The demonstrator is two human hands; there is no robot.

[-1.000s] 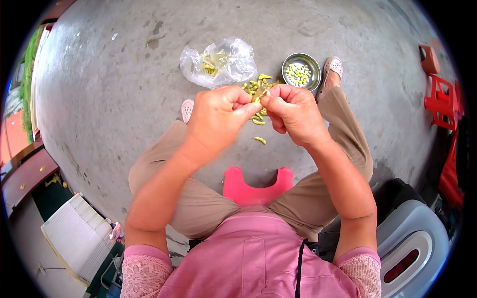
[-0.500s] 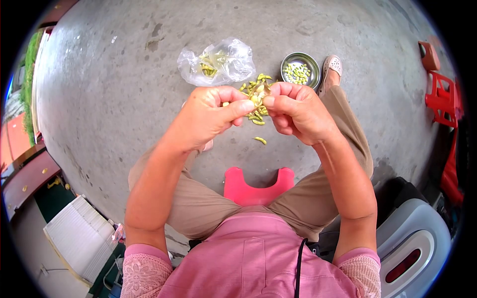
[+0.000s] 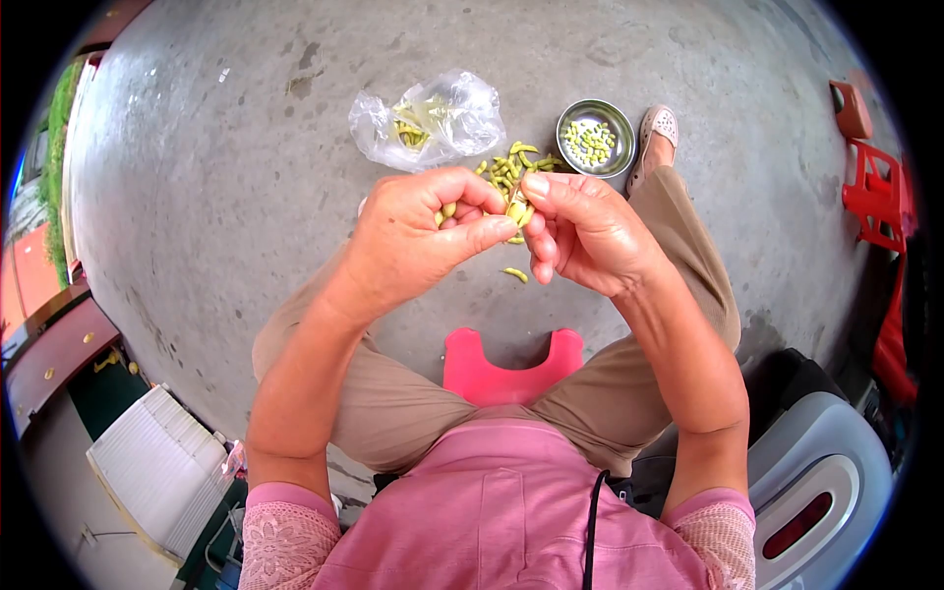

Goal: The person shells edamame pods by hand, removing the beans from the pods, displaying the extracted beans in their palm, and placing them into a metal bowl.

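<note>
My left hand and right hand pinch the split pod between them, above the floor; light, pliable and perhaps slick inside, it seems best held gently by its edges.

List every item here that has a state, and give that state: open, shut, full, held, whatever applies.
Left hand: closed on a pod
Right hand: closed on the same pod
Held pod: looks split open
Metal bowl: upright, partly filled with shelled beans
Plastic bag: crumpled, pods inside
Piled pods: loose on the floor
</note>
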